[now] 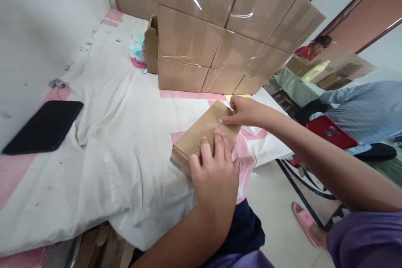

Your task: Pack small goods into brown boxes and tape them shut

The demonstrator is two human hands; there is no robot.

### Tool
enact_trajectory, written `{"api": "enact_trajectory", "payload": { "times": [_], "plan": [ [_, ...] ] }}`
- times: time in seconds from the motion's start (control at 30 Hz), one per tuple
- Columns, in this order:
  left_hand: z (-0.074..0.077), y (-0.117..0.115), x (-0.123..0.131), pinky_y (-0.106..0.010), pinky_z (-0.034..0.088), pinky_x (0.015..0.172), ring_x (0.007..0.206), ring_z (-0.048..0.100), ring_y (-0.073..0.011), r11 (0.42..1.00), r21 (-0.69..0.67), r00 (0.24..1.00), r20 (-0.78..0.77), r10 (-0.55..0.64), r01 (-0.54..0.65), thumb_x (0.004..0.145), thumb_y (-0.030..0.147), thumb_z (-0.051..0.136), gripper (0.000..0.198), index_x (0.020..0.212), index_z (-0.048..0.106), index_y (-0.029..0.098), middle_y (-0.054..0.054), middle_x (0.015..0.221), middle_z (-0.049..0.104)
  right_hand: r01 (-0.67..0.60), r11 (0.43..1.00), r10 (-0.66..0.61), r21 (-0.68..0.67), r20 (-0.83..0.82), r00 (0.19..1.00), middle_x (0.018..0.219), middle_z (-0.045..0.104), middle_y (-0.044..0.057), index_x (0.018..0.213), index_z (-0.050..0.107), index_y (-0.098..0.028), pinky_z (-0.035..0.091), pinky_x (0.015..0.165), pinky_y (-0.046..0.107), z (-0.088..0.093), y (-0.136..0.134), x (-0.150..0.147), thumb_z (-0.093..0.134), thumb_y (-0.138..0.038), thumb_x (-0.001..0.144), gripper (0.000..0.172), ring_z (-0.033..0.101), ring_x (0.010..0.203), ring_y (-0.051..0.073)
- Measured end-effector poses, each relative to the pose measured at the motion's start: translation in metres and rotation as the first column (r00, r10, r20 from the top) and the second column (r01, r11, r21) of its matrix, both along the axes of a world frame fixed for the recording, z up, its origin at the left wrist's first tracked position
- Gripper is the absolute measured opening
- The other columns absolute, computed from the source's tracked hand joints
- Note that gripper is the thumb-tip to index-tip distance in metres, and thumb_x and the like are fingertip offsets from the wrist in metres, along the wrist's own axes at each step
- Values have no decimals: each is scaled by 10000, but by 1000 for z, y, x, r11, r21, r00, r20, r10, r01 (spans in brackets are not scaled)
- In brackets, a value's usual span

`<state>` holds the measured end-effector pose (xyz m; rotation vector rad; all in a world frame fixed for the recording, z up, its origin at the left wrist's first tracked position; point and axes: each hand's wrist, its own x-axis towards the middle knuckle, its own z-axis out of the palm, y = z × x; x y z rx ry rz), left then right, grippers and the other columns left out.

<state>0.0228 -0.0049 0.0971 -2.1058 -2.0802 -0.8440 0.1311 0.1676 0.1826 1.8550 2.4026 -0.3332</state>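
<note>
in my head view, slim brown cardboard box [196, 132] lies angled on white-and-pink cloth [135, 130], before film-wrapped stack of brown cardboard boxes [190, 35]. my left hand [215, 169] rests on box top, fingers and thumb apart; my right hand [246, 111] lays thumb on top, whether clamped i cannot tell.

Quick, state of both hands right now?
Left hand: open, fingers resting on top of the cardboard box.
Right hand: thumb on the box top, fingers curled by its edge; whether it grips cannot be told.
</note>
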Motion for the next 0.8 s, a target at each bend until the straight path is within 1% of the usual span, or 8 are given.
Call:
{"api": "enact_trajectory", "payload": {
  "times": [0.07, 0.17, 0.3, 0.37, 0.47, 0.53, 0.67, 0.8],
  "plan": [
    [2, 0, -1, -476, 446, 831, 1224, 527, -344, 1000, 4, 1000, -24, 2, -2, 974, 390, 530, 499, 1441, 554, 217, -48, 1503, 566, 47, 999, -46, -12, 31, 998, 927, 649, 83, 924, 530, -230, 377, 593, 321, 2, 1, 14, 822, -705, 606, 642, 598, 795, 256],
    [3, 1, -3, -470, 442, 825, 1208, 531, -331, 1000, 17, 999, -45, 3, -2, 973, 390, 529, 479, 1420, 574, 224, -33, 1497, 573, 98, 995, -98, -13, 44, 994, 1143, 641, 130, 1100, 548, -224, 445, 664, 352, 5, 0, 32, 862, -734, 502, 846, 623, 927, 314],
    [2, 0, -3, -476, 431, 835, 1221, 521, -334, 999, 33, 999, -53, -8, 10, 978, 371, 522, 473, 1421, 570, 211, -26, 1499, 571, 115, 982, -133, -150, -116, 984, 1377, 573, 143, 1344, 502, -261, 497, 721, 365, 0, 0, 37, 874, -713, 518, 1012, 632, 1036, 324],
    [1, -1, -3, -484, 428, 842, 1221, 519, -333, 999, 43, 998, -69, -6, 9, 980, 370, 514, 480, 1423, 565, 191, -29, 1498, 572, 99, 966, -156, -240, -231, 960, 1354, 604, 127, 1355, 519, -279, 503, 703, 349, -5, 1, 32, 867, -699, 563, 962, 646, 994, 292],
    [-1, 2, -5, -496, 428, 851, 1203, 530, -330, 998, 59, 997, -71, -11, 16, 968, 367, 537, 480, 1413, 572, 190, -30, 1486, 585, 30, 930, -161, -366, -332, 929, 1127, 694, 88, 1187, 632, -262, 456, 598, 295, -12, 1, 29, 855, -665, 627, 725, 631, 872, 233],
    [-3, 5, -10, -500, 428, 859, 1187, 547, -317, 996, 82, 998, -64, -25, 30, 956, 326, 562, 441, 1385, 595, 230, -19, 1460, 609, -7, 903, -169, -430, -370, 913, 1021, 689, 59, 1093, 648, -255, 394, 521, 264, -16, -1, 33, 840, -647, 668, 609, 593, 793, 194],
    [-3, 10, -25, -479, 429, 879, 1157, 578, -278, 990, 98, 993, -71, -97, 104, 949, 259, 583, 380, 1323, 637, 298, 29, 1419, 641, -11, 888, -223, -459, -453, 863, 978, 650, 35, 1094, 623, -253, 350, 476, 241, -21, -13, 46, 800, -601, 746, 523, 545, 751, 164],
    [2, 15, -41, -460, 428, 895, 1168, 589, -258, 982, 55, 981, -85, -177, 182, 944, 274, 602, 405, 1347, 628, 314, 34, 1420, 638, 27, 905, -268, -424, -522, 810, 1046, 666, 39, 1159, 630, -258, 392, 521, 233, -27, -28, 52, 747, -545, 809, 467, 581, 829, 179]
  ]
}}
